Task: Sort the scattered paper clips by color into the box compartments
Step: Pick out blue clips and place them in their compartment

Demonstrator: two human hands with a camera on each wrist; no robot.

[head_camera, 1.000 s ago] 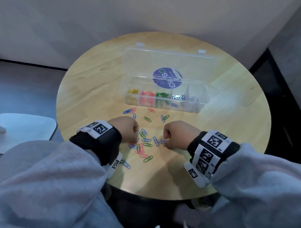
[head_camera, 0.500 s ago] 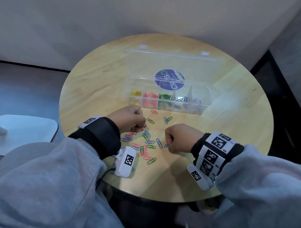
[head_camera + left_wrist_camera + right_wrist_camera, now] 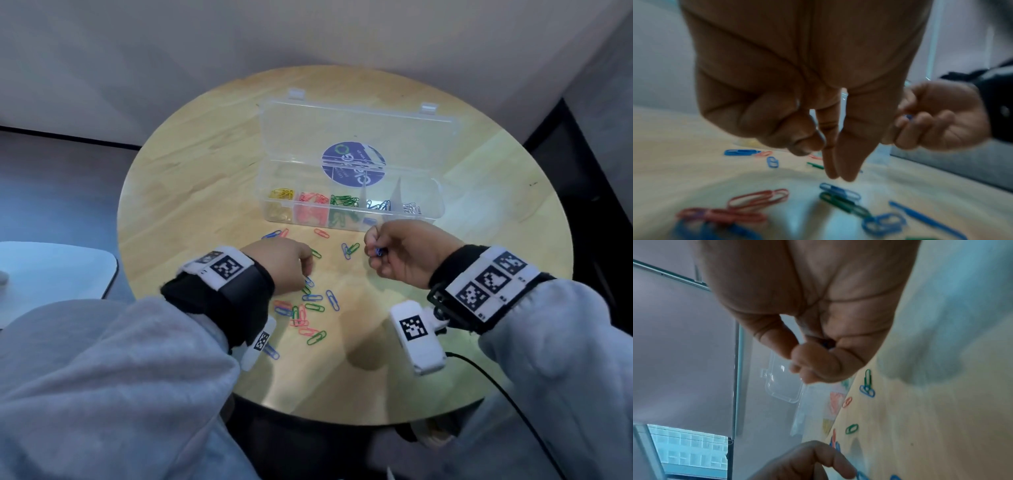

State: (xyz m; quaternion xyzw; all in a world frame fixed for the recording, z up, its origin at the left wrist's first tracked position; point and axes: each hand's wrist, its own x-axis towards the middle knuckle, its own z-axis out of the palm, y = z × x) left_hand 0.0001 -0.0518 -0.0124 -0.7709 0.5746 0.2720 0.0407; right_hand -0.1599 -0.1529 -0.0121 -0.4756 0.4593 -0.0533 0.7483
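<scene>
Two hands are working over a round wooden table (image 3: 205, 178). The right hand (image 3: 404, 255) is hanging in the air just in front of the clear plastic box (image 3: 349, 209), its fingers curled and pinching a small bunch of blue clips (image 3: 378, 251); how many it is gripping is hidden by the fingers. The left hand (image 3: 281, 263) is hovering low over the scattered paper clips (image 3: 310, 308), with two straight fingers (image 3: 846, 162) pointing down just above a blue clip (image 3: 839, 191) that is lying against a green one; the other fingers are curled and holding nothing. One box is sitting toward the far side of the table with its lid (image 3: 356, 137) lying open behind it, and five compartments are showing clips: yellow, red, green, blue and silver, left to right. Roughly twenty loose clips are lying on the wood between the box and the person, blue, green and red mixed, most of them bunched below the left hand, with a few nearer the box. Two grey sleeves (image 3: 113, 387) and two wrist bands with black-and-white markers are showing at the bottom.
</scene>
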